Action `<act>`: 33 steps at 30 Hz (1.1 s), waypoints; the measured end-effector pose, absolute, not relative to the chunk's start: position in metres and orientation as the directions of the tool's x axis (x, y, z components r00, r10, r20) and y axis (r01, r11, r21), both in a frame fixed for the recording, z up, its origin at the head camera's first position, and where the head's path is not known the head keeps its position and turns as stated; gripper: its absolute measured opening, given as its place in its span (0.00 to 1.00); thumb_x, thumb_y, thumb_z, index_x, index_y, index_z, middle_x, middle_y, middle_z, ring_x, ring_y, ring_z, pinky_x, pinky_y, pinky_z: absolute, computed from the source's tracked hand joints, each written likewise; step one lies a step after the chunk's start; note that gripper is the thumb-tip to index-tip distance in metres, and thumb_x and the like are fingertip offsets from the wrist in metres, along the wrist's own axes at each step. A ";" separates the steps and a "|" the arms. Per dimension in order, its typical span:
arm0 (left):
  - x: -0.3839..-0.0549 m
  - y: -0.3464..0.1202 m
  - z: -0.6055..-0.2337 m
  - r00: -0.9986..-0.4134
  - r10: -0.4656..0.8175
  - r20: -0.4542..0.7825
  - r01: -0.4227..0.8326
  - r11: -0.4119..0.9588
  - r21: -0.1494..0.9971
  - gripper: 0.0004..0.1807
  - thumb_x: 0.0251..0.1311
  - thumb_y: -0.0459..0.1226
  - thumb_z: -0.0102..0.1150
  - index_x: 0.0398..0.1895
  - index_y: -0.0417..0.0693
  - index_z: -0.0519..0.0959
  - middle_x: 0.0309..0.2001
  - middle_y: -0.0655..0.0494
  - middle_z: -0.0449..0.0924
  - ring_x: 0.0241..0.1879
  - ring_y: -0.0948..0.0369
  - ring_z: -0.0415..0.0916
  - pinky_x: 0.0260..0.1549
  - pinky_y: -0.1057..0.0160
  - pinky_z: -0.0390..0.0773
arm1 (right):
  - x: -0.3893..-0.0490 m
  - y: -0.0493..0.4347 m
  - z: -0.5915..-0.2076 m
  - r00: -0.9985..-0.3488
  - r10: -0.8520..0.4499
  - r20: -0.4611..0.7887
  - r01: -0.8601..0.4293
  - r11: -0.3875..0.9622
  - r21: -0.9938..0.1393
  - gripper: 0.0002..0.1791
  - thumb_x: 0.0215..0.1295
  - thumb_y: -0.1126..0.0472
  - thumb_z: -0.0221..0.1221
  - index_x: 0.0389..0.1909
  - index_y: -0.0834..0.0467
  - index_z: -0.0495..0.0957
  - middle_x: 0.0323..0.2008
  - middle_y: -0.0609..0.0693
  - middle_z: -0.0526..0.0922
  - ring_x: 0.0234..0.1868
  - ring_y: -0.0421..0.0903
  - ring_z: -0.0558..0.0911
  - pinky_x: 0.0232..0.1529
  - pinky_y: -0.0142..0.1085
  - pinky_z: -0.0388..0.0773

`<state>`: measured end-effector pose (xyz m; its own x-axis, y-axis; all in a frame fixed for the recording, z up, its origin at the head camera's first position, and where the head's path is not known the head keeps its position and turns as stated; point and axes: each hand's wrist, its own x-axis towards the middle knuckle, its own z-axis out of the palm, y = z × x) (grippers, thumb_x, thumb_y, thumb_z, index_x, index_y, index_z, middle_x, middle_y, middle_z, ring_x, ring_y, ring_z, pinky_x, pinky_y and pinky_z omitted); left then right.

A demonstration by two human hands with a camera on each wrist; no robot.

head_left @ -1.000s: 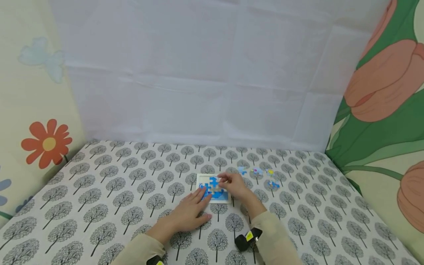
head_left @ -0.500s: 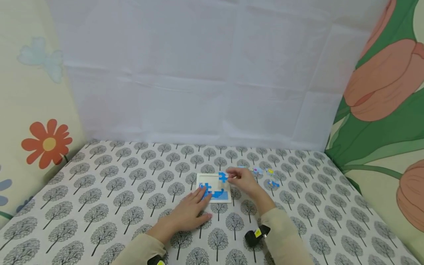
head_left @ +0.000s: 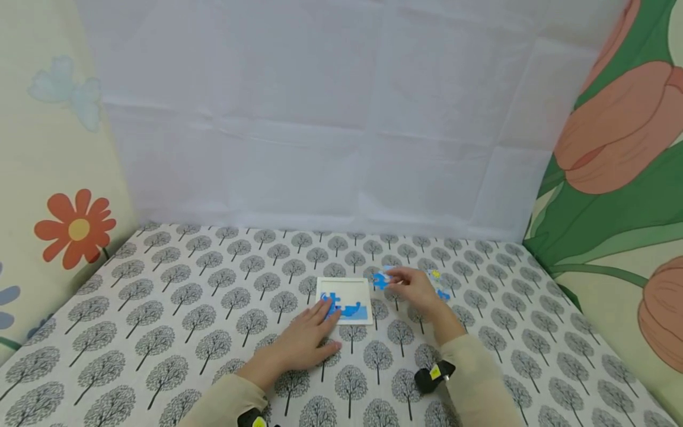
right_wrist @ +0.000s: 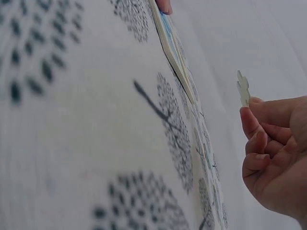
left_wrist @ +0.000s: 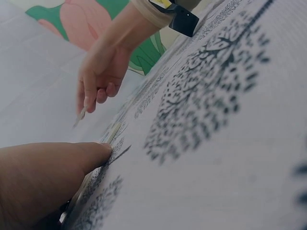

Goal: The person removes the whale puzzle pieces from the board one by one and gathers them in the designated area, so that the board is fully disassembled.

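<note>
A small white puzzle tray (head_left: 370, 307) lies on the cloth in the head view, blue puzzle pieces (head_left: 351, 310) along its lower part. My left hand (head_left: 301, 341) rests with extended fingers on its lower left corner, partly hiding the pieces there. To the right of the tray, my right hand (head_left: 418, 290) pinches a blue puzzle piece (head_left: 380, 281) between thumb and index finger. The right wrist view shows that piece (right_wrist: 244, 91) edge-on, raised above the cloth, with the other fingers curled below. In the left wrist view, the left thumb (left_wrist: 91, 155) reaches toward the tray's edge.
Loose pieces lie beyond the right hand, among them one with yellow (head_left: 435, 274) and a blue one (head_left: 443, 294), partly hidden by that hand. A tree-print cloth (head_left: 176, 332) covers the table. A white sheet (head_left: 320, 118) hangs behind it.
My right hand has lifted the blue piece from the middle of the tray and carried it right, past the tray's edge. The left hand has stayed in place.
</note>
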<state>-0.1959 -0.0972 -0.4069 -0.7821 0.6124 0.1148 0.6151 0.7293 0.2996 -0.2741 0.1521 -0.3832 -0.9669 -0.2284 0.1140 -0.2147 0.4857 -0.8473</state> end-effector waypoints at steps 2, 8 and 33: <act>-0.196 -0.097 -0.407 -0.781 0.614 0.114 0.616 0.730 0.296 0.33 0.60 0.50 0.42 0.63 0.39 0.54 0.64 0.38 0.42 0.63 0.47 0.38 0.57 0.49 0.45 | -0.273 0.156 -0.382 -0.968 -0.221 0.117 -0.213 0.483 -0.850 0.15 0.54 0.68 0.57 0.45 0.63 0.74 0.31 0.50 0.75 0.28 0.45 0.72 0.27 0.37 0.72; -0.197 -0.097 -0.408 -0.781 0.615 0.107 0.616 0.730 0.296 0.34 0.60 0.51 0.41 0.63 0.40 0.53 0.64 0.39 0.41 0.63 0.48 0.37 0.58 0.50 0.44 | -0.271 0.172 -0.379 -0.976 -0.189 0.104 -0.189 0.512 -0.838 0.16 0.54 0.68 0.57 0.46 0.64 0.74 0.31 0.51 0.75 0.28 0.44 0.72 0.28 0.38 0.73; -0.194 -0.097 -0.405 -0.782 0.613 0.114 0.615 0.731 0.296 0.33 0.60 0.50 0.42 0.63 0.38 0.54 0.64 0.38 0.42 0.62 0.47 0.38 0.57 0.49 0.45 | -0.274 0.215 -0.386 -0.982 -0.144 0.123 -0.178 0.468 -0.866 0.17 0.55 0.71 0.55 0.46 0.71 0.71 0.32 0.55 0.75 0.30 0.43 0.72 0.33 0.37 0.73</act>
